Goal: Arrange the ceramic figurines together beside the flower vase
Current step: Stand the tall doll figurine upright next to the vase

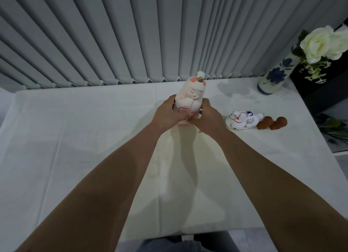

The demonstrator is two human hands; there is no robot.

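Note:
A tall white doll figurine (191, 95) with pink marks and a gold ornament on its head stands upright at the middle of the white table (75, 138). My left hand (167, 114) wraps its left side and my right hand (205, 118) its right side, both around the lower body. A white cat figurine (243, 120) with red and blue marks lies to the right, with two small brown figurines (273, 123) beside it. The blue-flowered white vase (275, 76) with white roses (323, 42) stands at the far right corner.
Grey vertical blinds (113, 44) hang along the table's far edge. A dark cabinet (323, 93) stands right of the vase. The table's near edge lies just above my trousers (188, 244).

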